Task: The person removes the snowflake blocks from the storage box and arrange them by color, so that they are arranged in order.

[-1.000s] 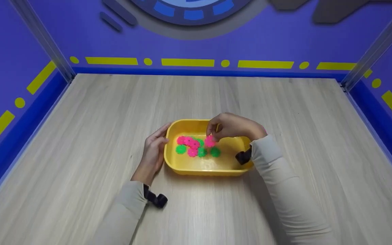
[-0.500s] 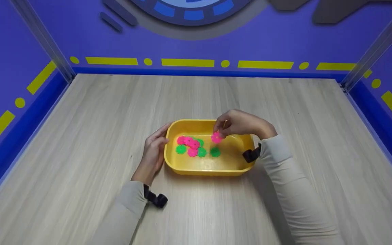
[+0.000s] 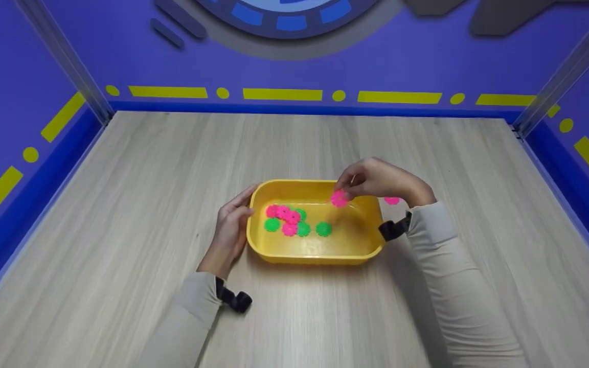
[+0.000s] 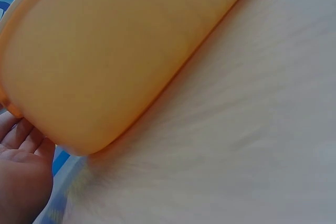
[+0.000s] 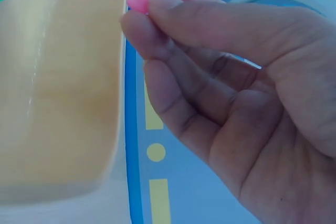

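Observation:
In the head view my right hand [image 3: 384, 179] is over the far right part of a yellow plastic tub [image 3: 345, 259]. Thumb and fingertips pinch a pink notched plastic disc [image 3: 339, 199], which the right wrist view shows with a small slot in its middle. My left hand [image 3: 230, 230] holds the tub's left end, thumb at the rim and fingers along the outer wall; the left wrist view shows its fingers under the rim. Inside the tub, pink discs [image 3: 289, 229] lie overlapped with green discs [image 3: 272, 225] on the left. One green disc [image 3: 323, 229] lies apart near the middle.
Another pink disc [image 3: 392, 201] lies on the wood-grain table [image 3: 172, 179] just right of the tub, partly behind my right wrist. Blue-purple panels [image 3: 294, 71] with yellow marks stand at the back and both sides. Dark wrist cameras [image 3: 241, 301] stick out from both cuffs.
My right hand has moved right and away from me, carrying the pink disc from above the pile toward the tub's right end. A pink disc outside has come into view. The left hand stays put.

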The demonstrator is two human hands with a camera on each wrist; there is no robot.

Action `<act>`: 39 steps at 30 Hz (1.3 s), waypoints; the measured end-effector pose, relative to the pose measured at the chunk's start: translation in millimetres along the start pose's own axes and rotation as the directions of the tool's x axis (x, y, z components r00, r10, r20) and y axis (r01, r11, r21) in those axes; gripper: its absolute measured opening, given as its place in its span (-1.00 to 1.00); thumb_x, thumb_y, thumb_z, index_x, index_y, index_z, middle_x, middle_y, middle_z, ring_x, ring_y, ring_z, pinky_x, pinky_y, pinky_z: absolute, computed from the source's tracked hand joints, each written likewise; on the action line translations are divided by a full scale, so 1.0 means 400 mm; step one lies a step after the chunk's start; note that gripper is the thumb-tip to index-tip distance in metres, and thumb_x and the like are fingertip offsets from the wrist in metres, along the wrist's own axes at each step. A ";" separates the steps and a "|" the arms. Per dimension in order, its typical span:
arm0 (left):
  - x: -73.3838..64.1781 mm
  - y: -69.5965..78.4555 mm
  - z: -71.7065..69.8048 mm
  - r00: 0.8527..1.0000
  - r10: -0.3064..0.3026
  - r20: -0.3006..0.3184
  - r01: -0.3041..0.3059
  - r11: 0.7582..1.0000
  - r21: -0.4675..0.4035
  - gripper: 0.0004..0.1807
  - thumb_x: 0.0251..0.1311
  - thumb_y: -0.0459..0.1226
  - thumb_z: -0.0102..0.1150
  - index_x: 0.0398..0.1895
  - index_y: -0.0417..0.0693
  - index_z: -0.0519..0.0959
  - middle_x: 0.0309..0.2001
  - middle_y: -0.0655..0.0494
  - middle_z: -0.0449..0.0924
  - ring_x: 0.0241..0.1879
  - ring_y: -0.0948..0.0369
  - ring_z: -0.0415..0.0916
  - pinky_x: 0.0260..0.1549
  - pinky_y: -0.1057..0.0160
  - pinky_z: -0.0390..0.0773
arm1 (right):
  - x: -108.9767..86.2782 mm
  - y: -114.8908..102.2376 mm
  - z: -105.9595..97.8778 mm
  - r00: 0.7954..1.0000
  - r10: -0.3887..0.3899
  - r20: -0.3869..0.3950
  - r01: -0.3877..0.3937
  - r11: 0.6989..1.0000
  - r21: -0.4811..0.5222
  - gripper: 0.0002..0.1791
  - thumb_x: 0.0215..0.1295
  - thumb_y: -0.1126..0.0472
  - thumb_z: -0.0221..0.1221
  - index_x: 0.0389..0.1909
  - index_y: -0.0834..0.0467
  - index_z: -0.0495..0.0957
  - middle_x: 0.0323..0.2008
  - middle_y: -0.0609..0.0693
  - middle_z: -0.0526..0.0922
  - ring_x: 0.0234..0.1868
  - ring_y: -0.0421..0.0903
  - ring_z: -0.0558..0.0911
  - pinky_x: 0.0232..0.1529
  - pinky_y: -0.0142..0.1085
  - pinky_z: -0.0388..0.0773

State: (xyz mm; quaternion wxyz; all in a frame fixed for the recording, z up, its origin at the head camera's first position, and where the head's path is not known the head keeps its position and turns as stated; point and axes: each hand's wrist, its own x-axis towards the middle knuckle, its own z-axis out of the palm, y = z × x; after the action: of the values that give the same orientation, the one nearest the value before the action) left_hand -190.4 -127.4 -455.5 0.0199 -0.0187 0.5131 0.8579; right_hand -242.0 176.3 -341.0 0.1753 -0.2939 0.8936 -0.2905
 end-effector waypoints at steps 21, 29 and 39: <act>-0.003 -0.002 -0.003 1.000 0.007 0.025 -0.007 1.000 -0.008 -0.34 0.06 -0.58 -0.22 0.36 -0.38 0.24 0.42 -0.18 0.20 0.43 0.08 0.15 0.37 0.21 0.23 | -0.053 0.096 -0.032 0.993 0.047 -0.107 -0.040 0.997 0.071 -0.81 0.22 0.30 0.24 -0.15 0.15 0.70 -0.21 0.07 0.73 -0.24 -0.03 0.67 -0.18 -0.39 0.65; -0.002 -0.004 -0.005 1.000 0.002 0.020 -0.002 1.000 -0.006 -0.33 0.06 -0.57 -0.21 0.36 -0.37 0.24 0.42 -0.17 0.20 0.42 0.08 0.16 0.36 0.21 0.24 | -0.073 0.129 -0.037 0.986 0.097 -0.136 -0.083 0.991 0.105 -0.80 0.25 0.29 0.22 -0.12 0.15 0.69 -0.18 0.09 0.71 -0.21 -0.03 0.69 -0.13 -0.36 0.67; -0.004 -0.002 -0.004 1.000 0.010 0.024 -0.010 1.000 -0.005 -0.35 0.06 -0.57 -0.20 0.35 -0.39 0.26 0.41 -0.19 0.22 0.41 0.07 0.18 0.36 0.22 0.25 | -0.107 0.168 -0.043 0.961 0.143 -0.236 -0.124 0.988 0.094 -0.77 0.25 0.32 0.21 -0.09 0.20 0.67 -0.16 0.14 0.70 -0.21 -0.03 0.66 -0.22 -0.53 0.59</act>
State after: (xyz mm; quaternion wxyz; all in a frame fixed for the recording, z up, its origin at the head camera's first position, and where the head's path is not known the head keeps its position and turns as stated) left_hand -188.6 -128.3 -456.9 0.0217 -0.0061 0.5106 0.8595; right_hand -245.9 254.4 -363.6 0.0958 -0.1881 0.9141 -0.3463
